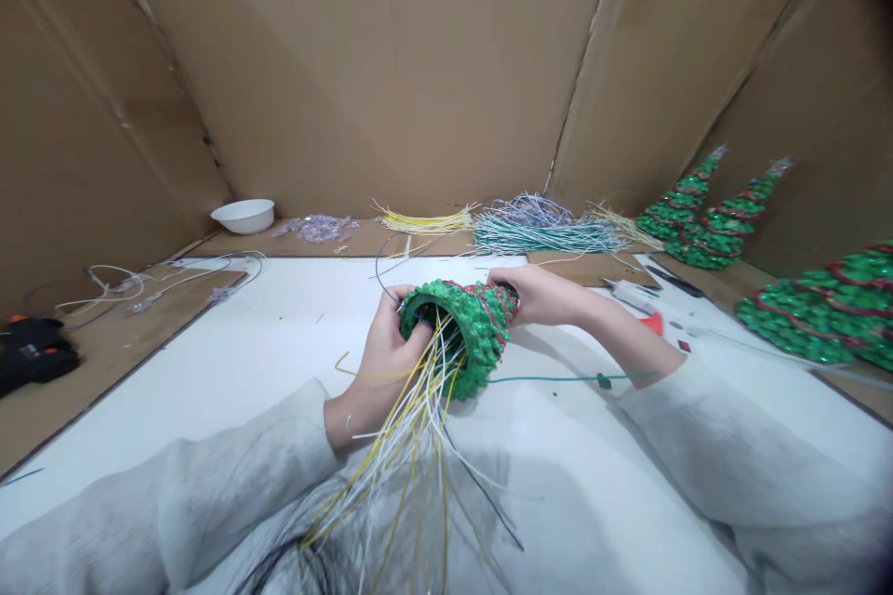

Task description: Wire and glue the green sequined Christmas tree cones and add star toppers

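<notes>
A green cone-shaped tree point(474, 335) with red trim lies on its side in the air above the white tabletop, its hollow base turned toward me. My left hand point(383, 367) grips the base rim, with the thumb inside the opening. Around the narrow end, my right hand point(534, 295) is closed, its fingertips mostly hidden behind the tree. Many yellow and white wires point(419, 418) spill out of the hollow base toward my body. One teal wire point(544, 378) reaches right from beside the tree, with a small green piece on it.
Finished-looking green trees point(726, 223) stand at the right. Along the back lie yellow wires point(429, 221), teal wires point(544, 235), clear beads point(317, 228) and a white bowl point(244, 216). A black glue gun point(34, 355) is far left. Cardboard walls point(363, 65) surround the table.
</notes>
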`<state>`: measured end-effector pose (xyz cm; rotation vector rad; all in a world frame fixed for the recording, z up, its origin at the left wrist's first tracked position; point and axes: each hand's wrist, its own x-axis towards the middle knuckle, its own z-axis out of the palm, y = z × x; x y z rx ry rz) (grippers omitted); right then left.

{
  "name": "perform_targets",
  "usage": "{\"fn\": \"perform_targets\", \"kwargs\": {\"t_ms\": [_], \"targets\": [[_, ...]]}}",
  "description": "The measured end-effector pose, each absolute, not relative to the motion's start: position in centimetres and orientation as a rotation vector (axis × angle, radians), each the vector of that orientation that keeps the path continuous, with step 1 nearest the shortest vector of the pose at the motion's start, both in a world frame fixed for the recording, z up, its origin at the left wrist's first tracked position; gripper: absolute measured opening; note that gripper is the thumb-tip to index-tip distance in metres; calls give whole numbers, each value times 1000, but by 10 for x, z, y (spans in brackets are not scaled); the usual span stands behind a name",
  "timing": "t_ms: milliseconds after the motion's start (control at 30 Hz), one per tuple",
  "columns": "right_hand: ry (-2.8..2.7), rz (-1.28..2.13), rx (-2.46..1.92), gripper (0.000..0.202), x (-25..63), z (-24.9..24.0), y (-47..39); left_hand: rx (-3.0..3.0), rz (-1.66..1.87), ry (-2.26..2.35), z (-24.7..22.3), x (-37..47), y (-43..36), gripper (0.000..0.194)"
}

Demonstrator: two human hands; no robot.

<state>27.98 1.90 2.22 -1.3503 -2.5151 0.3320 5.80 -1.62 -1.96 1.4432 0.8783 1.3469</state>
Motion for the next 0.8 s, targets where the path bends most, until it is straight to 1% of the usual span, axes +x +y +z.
{"fn": "perform_targets", "kwargs": {"t_ms": [367, 567, 800], "targets": [[-2522, 307, -1360, 23, 279, 21, 20, 1455, 1314, 924, -21, 57, -21, 15], [-2515, 295, -1359, 28, 280, 20, 22, 1484, 1359, 903, -19, 59, -21, 19], [-2518, 303, -1340, 27, 281, 17, 23, 1512, 1367, 903, -23, 58, -16, 18]]}}
